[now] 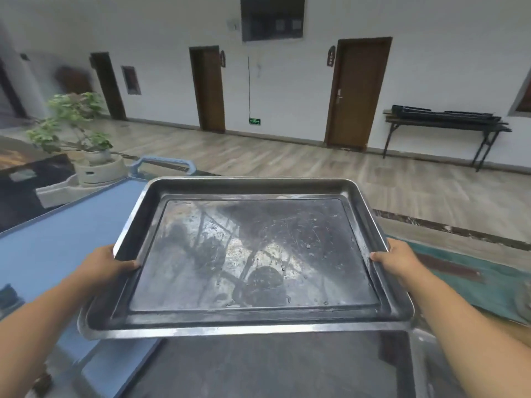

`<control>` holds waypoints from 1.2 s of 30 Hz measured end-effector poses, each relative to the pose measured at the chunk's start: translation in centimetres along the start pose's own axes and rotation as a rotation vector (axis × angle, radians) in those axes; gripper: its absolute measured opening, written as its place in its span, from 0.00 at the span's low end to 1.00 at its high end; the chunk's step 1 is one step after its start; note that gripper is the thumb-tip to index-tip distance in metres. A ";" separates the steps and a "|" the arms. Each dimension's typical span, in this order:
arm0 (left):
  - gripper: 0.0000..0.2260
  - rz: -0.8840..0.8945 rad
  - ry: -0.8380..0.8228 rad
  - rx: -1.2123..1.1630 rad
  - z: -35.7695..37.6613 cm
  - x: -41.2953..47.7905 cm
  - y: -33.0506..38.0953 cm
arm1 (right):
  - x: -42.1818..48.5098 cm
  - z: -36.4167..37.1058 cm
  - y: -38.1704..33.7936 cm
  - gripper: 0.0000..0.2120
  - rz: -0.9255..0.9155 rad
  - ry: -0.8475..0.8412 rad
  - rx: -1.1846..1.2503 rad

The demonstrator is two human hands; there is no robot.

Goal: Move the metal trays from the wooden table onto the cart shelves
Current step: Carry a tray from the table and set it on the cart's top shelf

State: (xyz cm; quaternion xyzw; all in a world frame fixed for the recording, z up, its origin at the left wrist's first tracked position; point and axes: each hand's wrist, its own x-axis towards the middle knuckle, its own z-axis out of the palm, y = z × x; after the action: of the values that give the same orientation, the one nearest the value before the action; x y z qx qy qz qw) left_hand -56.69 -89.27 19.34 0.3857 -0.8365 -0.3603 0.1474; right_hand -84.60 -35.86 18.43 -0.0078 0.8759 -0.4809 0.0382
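**Item in transit: one metal tray, held level between two hands**

Item: shallow rectangular steel tray (253, 254), scratched and stained base, raised rolled rim. It was lifted clear, carried between both hands in front of the person.

Grip: left hand (107, 264) was clamped on the tray's left rim, thumb over the lip into the well and fingers hidden beneath. Right hand (395, 261) was clamped likewise on the opposite rim. Holding the two long sides apart at about mid-length likely kept the broad, empty tray flat and steady.

Below the hands: a second dark metal tray (273, 369) lay directly underneath, nearer the body; what carried it, presumably the worktop, was not visible.

Left of the left hand: flat blue top shelf of the cart (57, 239), with a blue looped handle (163, 163) at its far end. The held tray overlapped the shelf's edge.

Judgement: the step in hand appeared to be carrying across to the shelf; setting down was not yet done.
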 end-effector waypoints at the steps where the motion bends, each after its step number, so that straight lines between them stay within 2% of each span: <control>1: 0.10 -0.015 0.005 0.010 -0.2 0.8 -0.2 | 1.3 1.2 -0.6 0.10 -0.009 -0.017 -0.002; 9: 0.10 -0.061 0.076 0.035 -0.5 12.4 -3.5 | 12.5 12.6 -6.5 0.08 -0.055 -0.097 -0.034; 20: 0.13 -0.232 0.207 0.018 -5.8 26.6 -8.8 | 26.4 30.7 -20.1 0.08 -0.137 -0.237 -0.069; 27: 0.13 -0.376 0.331 -0.016 -8.7 31.9 -11.9 | 35.3 44.4 -26.9 0.08 -0.212 -0.404 -0.039; 33: 0.19 -0.538 0.460 -0.056 -9.0 36.9 -14.0 | 43.0 57.1 -33.4 0.08 -0.296 -0.585 -0.070; 36: 0.19 -0.613 0.518 -0.061 -8.8 38.3 -14.7 | 46.0 62.6 -36.8 0.10 -0.355 -0.660 -0.107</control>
State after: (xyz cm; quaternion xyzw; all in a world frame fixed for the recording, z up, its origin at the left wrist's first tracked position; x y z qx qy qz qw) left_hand -69.41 -128.90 13.80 0.6910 -0.6067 -0.3029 0.2504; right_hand -126.68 -110.66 13.29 -0.3158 0.8255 -0.4053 0.2338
